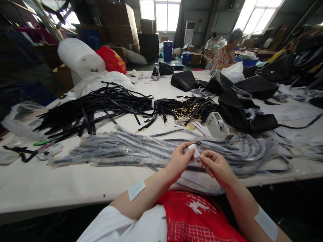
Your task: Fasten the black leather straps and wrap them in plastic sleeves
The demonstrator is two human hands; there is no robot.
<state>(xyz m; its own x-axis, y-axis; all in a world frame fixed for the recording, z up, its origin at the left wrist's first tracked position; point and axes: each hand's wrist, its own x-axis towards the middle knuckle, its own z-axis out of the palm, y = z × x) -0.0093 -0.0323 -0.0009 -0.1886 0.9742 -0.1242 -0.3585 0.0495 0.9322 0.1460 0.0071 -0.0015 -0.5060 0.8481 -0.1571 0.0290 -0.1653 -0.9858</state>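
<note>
Close in front of me, my left hand [180,158] is closed on a small white slip [194,152], which looks like paper or thin wrapping. A dark strap end [198,143] sticks out above it, and a bit of gold metal shows below. Thumb and forefinger of my right hand [214,164] pinch at the slip's right edge; exactly what lies between them is too small to make out. Both hands are over a bundle of straps in clear plastic sleeves [106,149] lying along the table.
Behind lies a large bundle of black straps [113,101] with gold clasps [191,109]. A white tape dispenser [215,125] and yellow tape roll [190,126] sit near black bags [242,111]. A plastic-wrapped roll [80,57] stands far left. Another person [224,53] works farther back.
</note>
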